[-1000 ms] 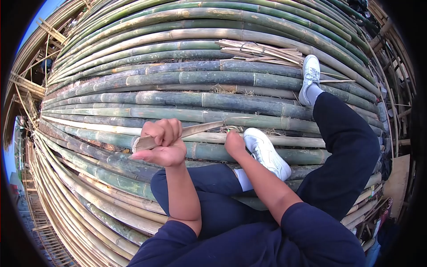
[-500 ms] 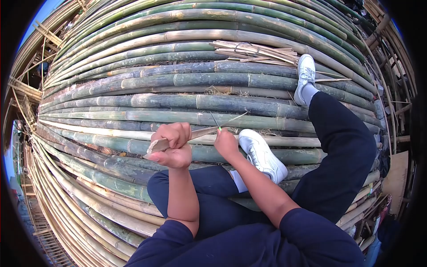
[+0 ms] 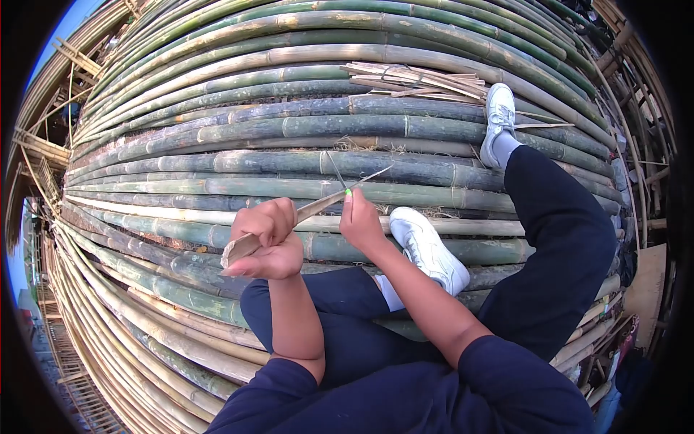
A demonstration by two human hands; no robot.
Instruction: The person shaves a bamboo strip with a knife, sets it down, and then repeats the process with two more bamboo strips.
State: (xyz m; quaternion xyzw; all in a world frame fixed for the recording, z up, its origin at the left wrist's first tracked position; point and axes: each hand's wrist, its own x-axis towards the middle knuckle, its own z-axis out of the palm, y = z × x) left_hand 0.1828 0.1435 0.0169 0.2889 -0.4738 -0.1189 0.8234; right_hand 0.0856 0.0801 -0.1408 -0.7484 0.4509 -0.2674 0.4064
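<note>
My left hand is closed around a split bamboo strip. The strip's blunt, thick end sticks out toward me, and its far end narrows to a pale point above the poles. In my right hand is a small knife with a thin dark blade and a bit of bright green at the grip. The blade crosses the strip near its tapered part, angled away from me and to the left. Most of the knife's handle is hidden by my fingers.
Long bamboo poles form the uneven surface under me. A tied bundle of thin bamboo strips lies ahead, close to one white shoe. My other shoe rests right of my right hand. A flat board leans at far right.
Both hands have shifted slightly left, carrying the bamboo strip and the knife with them. The strip's pointed end now sits a little farther left and higher in view.
</note>
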